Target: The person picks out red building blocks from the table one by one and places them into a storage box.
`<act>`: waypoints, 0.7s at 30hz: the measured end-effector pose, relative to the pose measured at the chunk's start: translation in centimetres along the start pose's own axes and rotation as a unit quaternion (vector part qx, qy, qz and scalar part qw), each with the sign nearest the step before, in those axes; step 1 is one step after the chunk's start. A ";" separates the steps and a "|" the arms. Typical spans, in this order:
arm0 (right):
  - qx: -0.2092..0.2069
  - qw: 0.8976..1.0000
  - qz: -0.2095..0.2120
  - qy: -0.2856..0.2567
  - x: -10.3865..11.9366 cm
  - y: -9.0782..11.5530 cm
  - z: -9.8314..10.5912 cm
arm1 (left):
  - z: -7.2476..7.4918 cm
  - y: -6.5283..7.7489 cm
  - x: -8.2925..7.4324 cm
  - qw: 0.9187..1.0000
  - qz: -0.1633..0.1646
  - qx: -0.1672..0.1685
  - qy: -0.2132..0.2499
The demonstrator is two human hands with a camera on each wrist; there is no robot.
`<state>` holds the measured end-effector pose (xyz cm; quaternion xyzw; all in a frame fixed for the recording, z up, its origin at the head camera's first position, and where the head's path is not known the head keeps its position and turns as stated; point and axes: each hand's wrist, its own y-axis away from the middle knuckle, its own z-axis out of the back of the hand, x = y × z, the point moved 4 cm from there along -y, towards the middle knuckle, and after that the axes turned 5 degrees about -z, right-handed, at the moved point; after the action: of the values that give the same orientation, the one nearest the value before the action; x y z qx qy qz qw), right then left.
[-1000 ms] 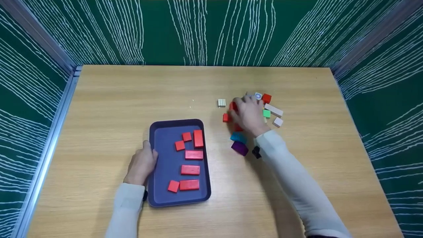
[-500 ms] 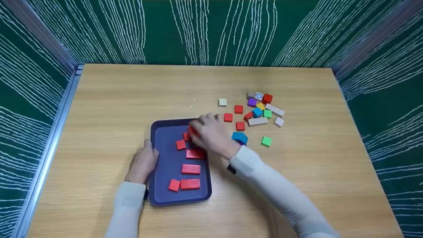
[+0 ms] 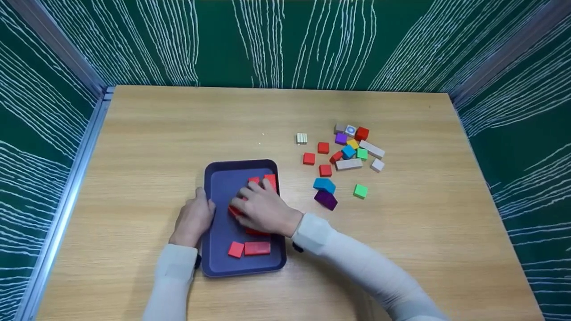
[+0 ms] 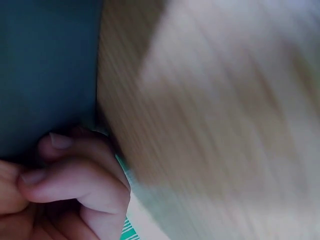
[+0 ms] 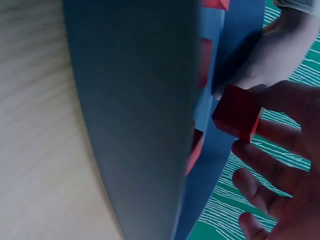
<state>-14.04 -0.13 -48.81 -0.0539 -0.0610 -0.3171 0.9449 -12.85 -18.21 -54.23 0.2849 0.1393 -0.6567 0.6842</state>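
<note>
Outside one tray lie five red blocks, two blue, two green, two purple and one yellow.

Red box-shaped blocks and a dark blue rectangular tray.
The wooden table is light brown with thin streaks, the green walls have wiggly white lines, one little square block has pale and dark stripes, and a white cube shows a blue ring.
</note>
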 end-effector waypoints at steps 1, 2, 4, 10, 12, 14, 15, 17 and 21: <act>0.007 1.000 0.004 0.001 0.1 0.0 -0.2 | 0.0 0.0 0.0 1.000 0.001 0.001 0.001; 0.015 1.000 0.008 0.002 0.1 0.1 -0.4 | 0.0 0.1 -0.1 1.000 0.001 0.001 0.002; 0.025 1.000 0.015 0.008 0.2 0.1 -0.8 | 0.0 0.1 -0.1 1.000 0.001 0.001 0.002; 0.018 0.999 0.025 0.013 0.4 0.4 -1.1 | 0.0 0.1 -0.2 1.000 -0.008 -0.006 -0.001; 0.006 1.000 0.029 0.006 0.3 0.5 -0.9 | 0.1 0.1 -0.2 1.000 -0.011 -0.008 -0.001; -0.005 1.000 0.026 -0.002 -0.1 0.4 -0.5 | 0.0 0.1 -0.1 1.000 -0.011 -0.008 0.002; -0.011 1.000 0.022 -0.007 -0.5 0.4 -0.2 | 0.0 0.2 -0.1 1.000 -0.011 -0.006 0.004; -0.021 1.000 0.007 -0.015 -1.4 0.5 0.3 | 0.0 0.1 0.0 1.000 -0.006 -0.002 0.007; -0.028 0.998 -0.038 -0.030 -4.1 0.9 1.3 | -0.1 0.0 0.1 1.000 0.007 0.007 0.009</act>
<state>-16.87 3.21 -48.20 -0.0874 -0.0827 -0.3523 0.9281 -12.80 -18.27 -54.35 0.2963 0.1390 -0.6504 0.6855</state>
